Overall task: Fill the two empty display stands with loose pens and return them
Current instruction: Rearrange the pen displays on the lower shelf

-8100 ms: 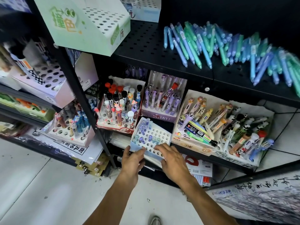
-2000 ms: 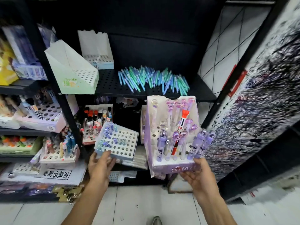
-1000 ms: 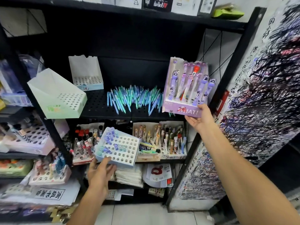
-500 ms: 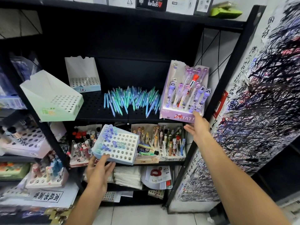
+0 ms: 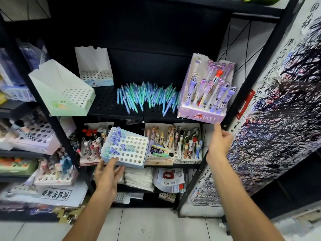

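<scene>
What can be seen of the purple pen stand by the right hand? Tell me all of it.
The purple pen stand is a lilac cardboard box with a tall torn-edged back panel and a front band printed in white letters, with red marks over them. It holds upright purple character pens with clear bulb tops, plus one red and white pen. It sits tilted at the right end of the black perforated shelf, beside the loose blue and green pens. The right hand is just under its front corner; contact is unclear.
</scene>
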A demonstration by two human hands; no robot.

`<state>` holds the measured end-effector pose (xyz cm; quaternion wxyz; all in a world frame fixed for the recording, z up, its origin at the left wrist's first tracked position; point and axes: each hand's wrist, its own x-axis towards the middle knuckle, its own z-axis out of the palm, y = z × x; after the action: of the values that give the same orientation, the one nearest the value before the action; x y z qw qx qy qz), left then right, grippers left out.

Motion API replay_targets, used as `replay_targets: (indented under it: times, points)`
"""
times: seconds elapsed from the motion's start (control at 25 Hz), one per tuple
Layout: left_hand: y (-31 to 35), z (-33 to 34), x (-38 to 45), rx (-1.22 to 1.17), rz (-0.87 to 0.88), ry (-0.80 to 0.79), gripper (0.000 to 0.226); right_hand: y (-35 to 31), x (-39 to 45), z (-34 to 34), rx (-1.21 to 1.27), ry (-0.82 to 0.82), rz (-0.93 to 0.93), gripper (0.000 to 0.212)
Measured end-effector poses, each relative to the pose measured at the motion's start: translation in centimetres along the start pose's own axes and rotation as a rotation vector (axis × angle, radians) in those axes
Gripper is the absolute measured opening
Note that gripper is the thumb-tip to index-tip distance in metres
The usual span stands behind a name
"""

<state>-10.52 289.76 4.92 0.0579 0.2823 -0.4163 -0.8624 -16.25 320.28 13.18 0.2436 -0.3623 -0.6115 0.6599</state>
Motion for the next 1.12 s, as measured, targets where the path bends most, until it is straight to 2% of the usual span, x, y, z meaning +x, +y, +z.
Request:
replay_targets:
  times: [0.12,0.28,0.4,0.52,0.68,0.8,1.0,1.12]
  points:
    - [0.4,-2.4,0.3,-0.002,-0.004,0.05,0.055,4.2,-5.7,1.2,-0.093,-0.183,-0.043,0.037]
    - [1.6,-7.1,1.1,-0.023,-0.011,0.166,0.057,10.0,-11.3,6.0,-0.292,-0.478,-0.089,0.032]
    - [2.1,-9.6,1.2,-0.047,-0.046,0.231,0.061,12.5,-13.1,10.1,-0.408,-0.605,-0.156,0.034]
    - [1.4,-10.9,2.1,-0.083,-0.032,0.284,0.061,14.0,-12.5,14.8,-0.503,-0.719,-0.236,0.038]
    - [-0.2,-12.3,4.5,-0.136,0.049,0.399,0.057,16.4,-9.0,21.4,-0.595,-0.791,-0.306,0.041]
    - [-1.3,-11.8,5.7,-0.148,0.104,0.474,0.055,18.4,-6.2,25.5,-0.695,-0.834,-0.383,0.043]
    - [-3.4,-11.0,9.4,-0.232,0.174,0.582,0.049,22.7,-2.2,31.7,-0.906,-1.032,-0.539,0.057]
    - [-4.5,-10.1,11.1,-0.299,0.224,0.624,0.056,24.7,-0.9,34.7,-1.044,-1.106,-0.591,0.061]
